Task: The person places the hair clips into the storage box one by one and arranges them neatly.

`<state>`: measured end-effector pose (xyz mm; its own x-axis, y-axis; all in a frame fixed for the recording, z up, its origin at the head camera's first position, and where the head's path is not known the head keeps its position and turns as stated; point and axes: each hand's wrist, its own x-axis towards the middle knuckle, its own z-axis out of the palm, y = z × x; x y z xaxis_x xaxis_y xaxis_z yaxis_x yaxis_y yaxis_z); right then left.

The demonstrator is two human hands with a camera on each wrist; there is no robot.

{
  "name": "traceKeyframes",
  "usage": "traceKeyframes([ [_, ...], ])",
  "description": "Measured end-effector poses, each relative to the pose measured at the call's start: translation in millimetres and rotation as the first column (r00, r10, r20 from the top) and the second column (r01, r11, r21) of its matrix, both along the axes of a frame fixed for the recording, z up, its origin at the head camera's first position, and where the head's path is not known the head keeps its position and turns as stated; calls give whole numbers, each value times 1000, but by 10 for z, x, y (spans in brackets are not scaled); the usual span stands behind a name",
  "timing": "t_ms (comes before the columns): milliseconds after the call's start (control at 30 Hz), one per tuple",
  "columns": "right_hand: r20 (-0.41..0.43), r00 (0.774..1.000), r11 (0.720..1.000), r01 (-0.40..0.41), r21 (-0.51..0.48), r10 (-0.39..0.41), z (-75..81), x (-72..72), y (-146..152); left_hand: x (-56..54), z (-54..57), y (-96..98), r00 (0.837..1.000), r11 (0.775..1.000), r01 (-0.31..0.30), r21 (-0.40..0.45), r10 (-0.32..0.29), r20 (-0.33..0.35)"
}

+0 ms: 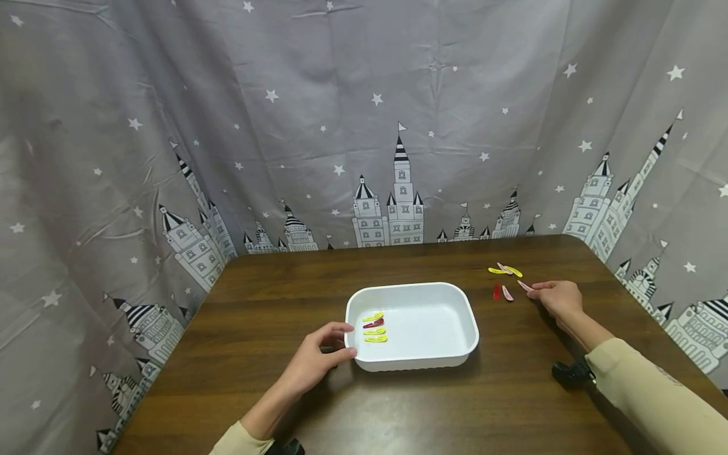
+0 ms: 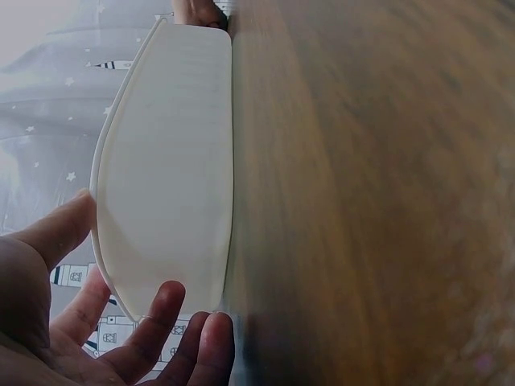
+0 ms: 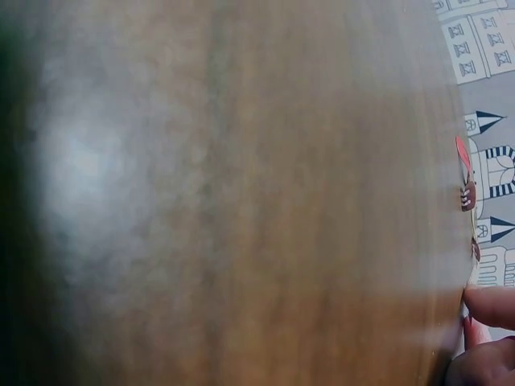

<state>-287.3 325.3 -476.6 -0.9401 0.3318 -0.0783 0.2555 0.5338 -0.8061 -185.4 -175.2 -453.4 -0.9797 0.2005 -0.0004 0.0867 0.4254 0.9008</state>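
Note:
A white rectangular tray [image 1: 421,363] stands on the table with a column of hair clips near its left wall: several yellow clips [image 1: 375,339] and one dark red clip [image 1: 373,323]. My left hand [image 1: 321,354] grips the tray's left side, fingers and thumb at the rim, as the left wrist view also shows. To the right, my right hand [image 1: 557,300] pinches a pink hair clip [image 1: 524,286] low over the table. Beside it lie another pink clip [image 1: 507,293] and a red clip [image 1: 497,292].
Farther back on the right is a small group of clips, with a yellow one [image 1: 514,272] and a pink one [image 1: 503,268] overlapping. The brown wooden table [image 1: 273,284] ends at a grey curtain [image 1: 318,126] printed with castles and stars.

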Motion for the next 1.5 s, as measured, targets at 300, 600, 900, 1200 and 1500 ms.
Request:
traceKeyframes([
  [300,-17,1000,1000,5,7,-5,2,-5,12,3,0,-7,1000,1000,-2,-4,2,-5],
  [600,-21,1000,1000,0,16,0,26,23,-9,-1,0,-7,1000,1000,-10,-8,10,-6],
  [900,-13,1000,999,-6,-34,5,59,40,-6,-4,-2,-8,1000,1000,-15,-8,15,-3],
  [1200,8,1000,998,-26,-65,27,141,49,-13,-3,17,2,1000,1000,-16,-12,16,8],
  [1500,-51,995,997,-82,-13,81,311,34,-130,-1,26,10,999,999,-30,-18,30,11],
])
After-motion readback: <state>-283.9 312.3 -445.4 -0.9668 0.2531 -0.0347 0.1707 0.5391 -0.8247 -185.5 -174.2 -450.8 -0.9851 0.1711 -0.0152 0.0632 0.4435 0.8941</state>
